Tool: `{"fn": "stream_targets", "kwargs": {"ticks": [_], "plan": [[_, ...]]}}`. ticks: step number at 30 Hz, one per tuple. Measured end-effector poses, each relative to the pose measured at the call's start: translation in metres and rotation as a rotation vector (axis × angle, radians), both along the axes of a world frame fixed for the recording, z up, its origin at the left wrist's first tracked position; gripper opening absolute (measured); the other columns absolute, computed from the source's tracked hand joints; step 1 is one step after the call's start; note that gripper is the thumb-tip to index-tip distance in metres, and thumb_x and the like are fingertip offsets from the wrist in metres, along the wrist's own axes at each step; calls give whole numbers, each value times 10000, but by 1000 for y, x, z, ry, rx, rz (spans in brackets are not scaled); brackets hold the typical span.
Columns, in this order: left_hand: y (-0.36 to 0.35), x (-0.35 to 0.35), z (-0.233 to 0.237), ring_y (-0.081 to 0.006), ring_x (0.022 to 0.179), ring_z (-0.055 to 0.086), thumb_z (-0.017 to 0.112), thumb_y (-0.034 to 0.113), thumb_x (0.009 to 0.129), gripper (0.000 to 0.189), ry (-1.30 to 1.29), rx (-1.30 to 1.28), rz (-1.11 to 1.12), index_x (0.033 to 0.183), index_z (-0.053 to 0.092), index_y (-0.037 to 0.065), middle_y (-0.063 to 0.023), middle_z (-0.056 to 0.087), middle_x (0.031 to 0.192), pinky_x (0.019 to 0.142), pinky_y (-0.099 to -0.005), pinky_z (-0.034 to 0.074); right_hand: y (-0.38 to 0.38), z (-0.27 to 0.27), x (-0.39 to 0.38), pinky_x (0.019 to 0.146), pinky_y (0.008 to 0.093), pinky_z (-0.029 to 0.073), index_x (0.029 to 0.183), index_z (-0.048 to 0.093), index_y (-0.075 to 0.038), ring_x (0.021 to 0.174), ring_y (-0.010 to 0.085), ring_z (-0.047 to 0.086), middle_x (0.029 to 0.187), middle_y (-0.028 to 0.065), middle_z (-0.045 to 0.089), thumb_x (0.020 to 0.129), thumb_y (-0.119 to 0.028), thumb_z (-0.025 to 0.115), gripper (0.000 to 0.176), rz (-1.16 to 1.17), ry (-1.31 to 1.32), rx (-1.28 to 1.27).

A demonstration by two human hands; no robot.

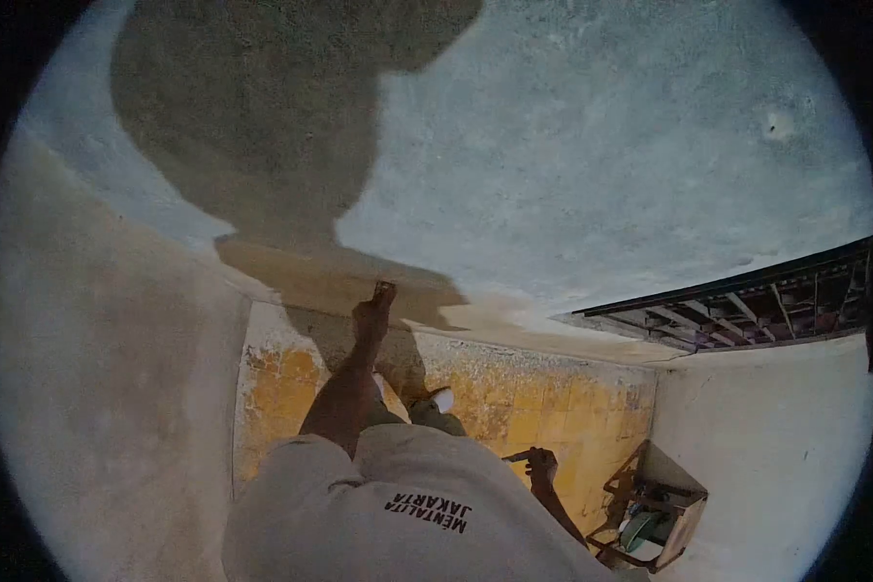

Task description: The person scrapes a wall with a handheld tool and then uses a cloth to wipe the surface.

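My left arm reaches up from under my pale shirt (398, 504). My left hand (376, 312) lies stretched out against the plastered wall (592, 165), with its fingertips at the wet brown band (310, 272), and I see nothing in it. Its shadow and my head's shadow fall on the wall. Lower down and further away, my right hand (541, 466) is closed on a thin dark tool (517, 455) that points left. A small white object (443, 399) shows beside my left arm; I cannot tell what it is.
A worn yellow tiled surface (533, 407) lies below the grey walls (116, 388). A wooden frame (655, 514) holding a green item stands at the lower right. An open dark timber structure (747, 310) shows at the right.
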State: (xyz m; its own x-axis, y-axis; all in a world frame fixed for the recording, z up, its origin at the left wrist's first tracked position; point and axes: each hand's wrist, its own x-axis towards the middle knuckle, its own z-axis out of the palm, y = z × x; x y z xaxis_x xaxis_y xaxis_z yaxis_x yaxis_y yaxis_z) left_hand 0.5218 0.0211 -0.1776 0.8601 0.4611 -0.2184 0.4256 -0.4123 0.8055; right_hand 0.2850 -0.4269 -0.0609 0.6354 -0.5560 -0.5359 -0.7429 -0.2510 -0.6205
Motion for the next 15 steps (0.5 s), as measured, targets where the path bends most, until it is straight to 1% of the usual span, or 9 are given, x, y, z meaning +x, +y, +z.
{"fn": "stream_targets", "kwargs": {"ticks": [2, 5, 6, 7, 8, 10, 11, 13, 15], "plan": [[-1, -14, 2, -133, 359, 333, 486, 510, 829, 566, -51, 10, 9, 465, 467, 78, -51, 404, 423, 374, -323, 290, -5, -7, -8, 399, 238, 427, 855, 528, -45, 515, 120, 540, 674, 47, 558, 796, -209, 627, 200, 25, 3, -32], [-3, -38, -39, -140, 354, 342, 527, 494, 813, 550, -213, 64, -8, 475, 464, 65, -50, 405, 426, 375, -327, 286, -5, -7, -1, 396, 241, 424, 848, 527, -52, 509, 116, 535, 642, 41, 544, 793, -217, 633, 203, -44, -101, 136], [-5, -46, -65, -138, 362, 354, 523, 469, 827, 529, -183, 282, -68, 505, 477, 52, -50, 399, 429, 376, -326, 285, -3, -6, 2, 396, 240, 424, 849, 528, -57, 510, 116, 536, 636, 39, 543, 790, -221, 638, 206, -19, -86, 72], [-6, -47, -60, -137, 371, 366, 518, 444, 840, 509, -152, 498, -129, 534, 491, 39, -49, 394, 431, 377, -325, 283, -1, -4, 3, 397, 240, 424, 849, 528, -61, 511, 115, 538, 631, 37, 541, 786, -225, 643, 210, 3, -70, 7], [-6, -38, -55, -137, 371, 366, 518, 444, 840, 509, -161, 499, -134, 534, 491, 39, -49, 394, 431, 377, -325, 283, 1, -2, 3, 397, 240, 424, 849, 528, -61, 511, 115, 538, 631, 37, 541, 786, -225, 643, 210, -3, -77, 8], [-1, -12, 25, -143, 365, 355, 472, 382, 881, 389, 23, -279, -8, 781, 612, 34, -67, 416, 436, 373, -319, 288, 4, 2, 3, 400, 247, 422, 847, 528, -68, 515, 112, 536, 635, 36, 542, 780, -240, 653, 223, 14, -79, 57], [2, -1, 37, -143, 365, 355, 472, 382, 881, 389, 27, -279, -8, 781, 612, 34, -67, 416, 436, 373, -319, 288, 4, 0, 1, 400, 247, 422, 847, 528, -68, 515, 112, 536, 635, 36, 542, 780, -240, 653, 223, 13, -76, 57], [6, 9, 45, -152, 368, 359, 430, 354, 904, 375, 117, 286, -376, 1025, 586, 35, -77, 420, 431, 384, -337, 315, 2, 0, 1, 407, 253, 421, 835, 527, -75, 510, 112, 528, 633, 38, 541, 776, -243, 659, 221, -14, -61, 62], [4, 1, 44, -169, 379, 402, 433, 351, 901, 376, 73, 177, -245, 1096, 550, 53, -88, 460, 455, 400, -345, 345, 6, 3, 6, 411, 254, 422, 838, 529, -75, 508, 113, 524, 635, 40, 542, 779, -238, 657, 215, -9, -27, 43]]}}
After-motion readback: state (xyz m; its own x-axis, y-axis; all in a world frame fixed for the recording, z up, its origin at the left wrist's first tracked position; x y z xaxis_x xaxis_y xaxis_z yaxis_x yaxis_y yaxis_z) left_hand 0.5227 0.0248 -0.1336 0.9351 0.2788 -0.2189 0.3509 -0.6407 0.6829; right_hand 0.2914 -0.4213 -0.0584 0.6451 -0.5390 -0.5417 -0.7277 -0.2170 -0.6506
